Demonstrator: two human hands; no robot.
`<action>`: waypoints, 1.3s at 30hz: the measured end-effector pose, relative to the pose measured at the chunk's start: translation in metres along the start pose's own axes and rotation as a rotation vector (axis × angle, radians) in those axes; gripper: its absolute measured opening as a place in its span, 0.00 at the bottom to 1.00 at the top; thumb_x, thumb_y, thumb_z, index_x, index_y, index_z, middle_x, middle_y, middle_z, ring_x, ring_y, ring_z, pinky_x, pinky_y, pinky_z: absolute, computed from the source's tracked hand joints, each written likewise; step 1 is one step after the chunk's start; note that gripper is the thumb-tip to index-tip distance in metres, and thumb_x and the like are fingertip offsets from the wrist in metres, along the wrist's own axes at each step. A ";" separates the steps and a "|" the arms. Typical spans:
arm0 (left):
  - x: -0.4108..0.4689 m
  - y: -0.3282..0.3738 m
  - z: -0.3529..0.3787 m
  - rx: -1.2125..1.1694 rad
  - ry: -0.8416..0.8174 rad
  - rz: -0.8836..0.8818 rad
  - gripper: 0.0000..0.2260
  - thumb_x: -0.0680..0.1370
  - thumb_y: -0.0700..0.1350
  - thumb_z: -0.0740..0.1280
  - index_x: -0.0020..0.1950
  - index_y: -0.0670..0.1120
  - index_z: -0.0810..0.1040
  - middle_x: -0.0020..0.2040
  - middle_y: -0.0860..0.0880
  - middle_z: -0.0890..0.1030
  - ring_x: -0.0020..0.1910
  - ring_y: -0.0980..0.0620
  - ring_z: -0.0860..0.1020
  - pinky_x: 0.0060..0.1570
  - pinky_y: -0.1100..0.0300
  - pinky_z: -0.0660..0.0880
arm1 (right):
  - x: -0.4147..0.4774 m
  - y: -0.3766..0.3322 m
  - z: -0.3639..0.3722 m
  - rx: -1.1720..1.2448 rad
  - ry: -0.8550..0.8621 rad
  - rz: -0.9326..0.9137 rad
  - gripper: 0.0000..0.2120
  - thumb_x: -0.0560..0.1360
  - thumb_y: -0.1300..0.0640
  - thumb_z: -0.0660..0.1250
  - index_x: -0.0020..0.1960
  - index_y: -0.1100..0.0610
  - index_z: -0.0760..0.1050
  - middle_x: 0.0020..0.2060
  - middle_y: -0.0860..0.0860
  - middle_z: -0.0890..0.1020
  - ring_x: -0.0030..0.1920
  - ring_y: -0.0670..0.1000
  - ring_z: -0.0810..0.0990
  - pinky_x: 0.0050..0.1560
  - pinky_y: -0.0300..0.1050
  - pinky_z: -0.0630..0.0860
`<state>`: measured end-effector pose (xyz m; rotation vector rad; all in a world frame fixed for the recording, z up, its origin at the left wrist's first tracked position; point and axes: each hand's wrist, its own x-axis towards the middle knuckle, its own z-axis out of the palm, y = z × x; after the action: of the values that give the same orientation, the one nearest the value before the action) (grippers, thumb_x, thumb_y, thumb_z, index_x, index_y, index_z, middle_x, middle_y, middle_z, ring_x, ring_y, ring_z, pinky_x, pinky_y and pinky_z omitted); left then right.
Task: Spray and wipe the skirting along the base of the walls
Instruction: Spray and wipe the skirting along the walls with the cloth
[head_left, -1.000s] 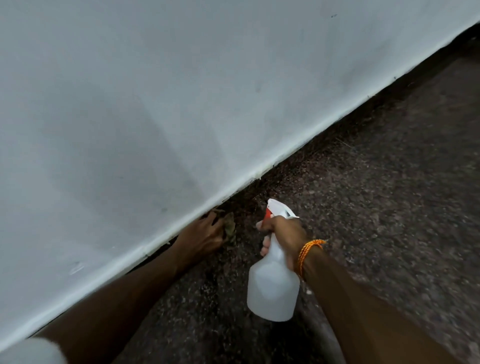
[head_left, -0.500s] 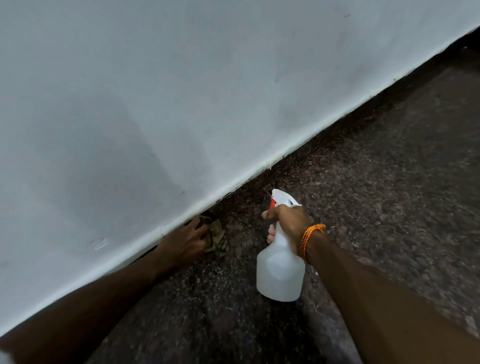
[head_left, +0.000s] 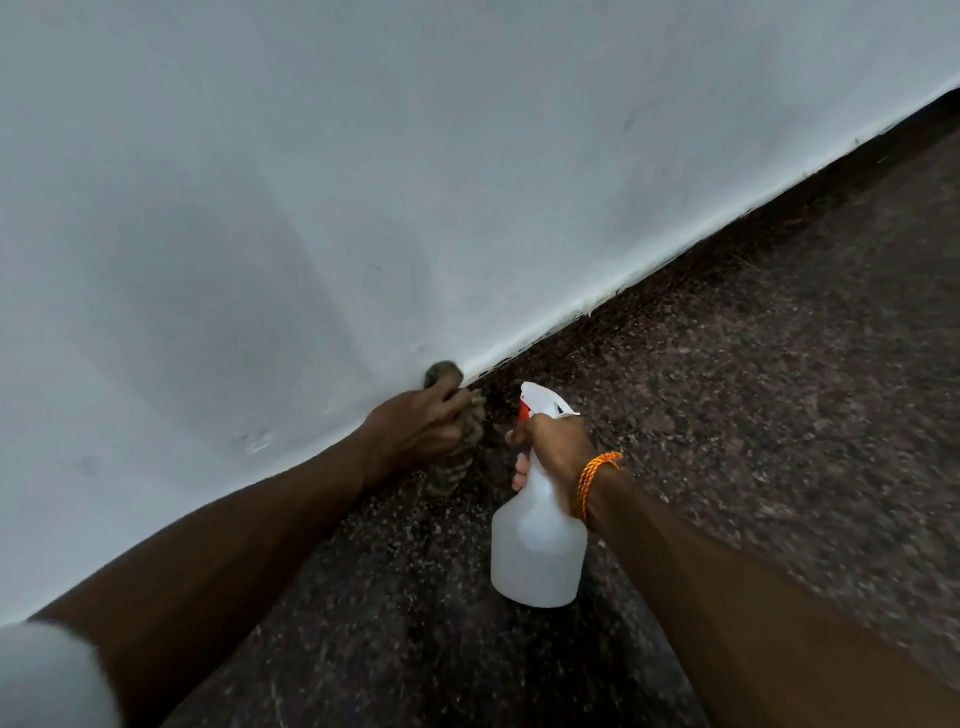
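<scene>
My left hand (head_left: 415, 428) grips a crumpled olive-grey cloth (head_left: 451, 467) and holds it against the bottom edge of the white wall (head_left: 363, 182), where the dark speckled skirting (head_left: 623, 306) runs diagonally up to the right. Part of the cloth hangs down below the hand toward the floor. My right hand (head_left: 553, 447), with an orange cord on the wrist, grips the neck of a white spray bottle (head_left: 537, 551) with a red and white trigger head. The nozzle points toward the skirting just right of the cloth. The bottle hangs above the floor.
Dark speckled stone floor (head_left: 753, 441) fills the lower right. The white wall fills the upper left. A pale sleeve (head_left: 47, 680) shows at the bottom left corner.
My left hand has lifted the cloth from down in the skirting shadow up onto the wall's lower edge, and more cloth now shows. The spray bottle has stayed beside it with little shift.
</scene>
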<state>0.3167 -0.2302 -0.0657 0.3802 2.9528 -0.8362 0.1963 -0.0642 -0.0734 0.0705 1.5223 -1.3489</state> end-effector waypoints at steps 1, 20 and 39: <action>0.021 0.001 -0.004 0.028 0.025 0.019 0.14 0.75 0.37 0.57 0.38 0.44 0.81 0.42 0.44 0.80 0.44 0.42 0.79 0.32 0.55 0.74 | 0.002 0.000 -0.001 0.017 0.008 0.003 0.11 0.73 0.68 0.62 0.54 0.62 0.77 0.22 0.56 0.71 0.23 0.53 0.69 0.27 0.43 0.72; 0.079 0.001 -0.007 0.040 0.042 0.028 0.09 0.74 0.37 0.64 0.42 0.45 0.84 0.50 0.41 0.84 0.48 0.42 0.81 0.48 0.53 0.73 | 0.010 -0.010 -0.036 0.008 0.070 0.017 0.09 0.72 0.67 0.64 0.51 0.69 0.78 0.25 0.59 0.72 0.23 0.55 0.70 0.28 0.44 0.73; -0.183 0.039 -0.044 0.077 -0.291 -0.245 0.16 0.69 0.36 0.65 0.53 0.41 0.85 0.62 0.40 0.80 0.53 0.38 0.79 0.38 0.55 0.79 | -0.033 0.037 0.034 -0.246 -0.141 0.027 0.20 0.74 0.65 0.65 0.65 0.66 0.76 0.23 0.57 0.74 0.23 0.54 0.73 0.26 0.44 0.76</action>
<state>0.5042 -0.2154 -0.0277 -0.0986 2.7333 -0.9396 0.2556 -0.0581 -0.0695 -0.1552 1.5494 -1.1122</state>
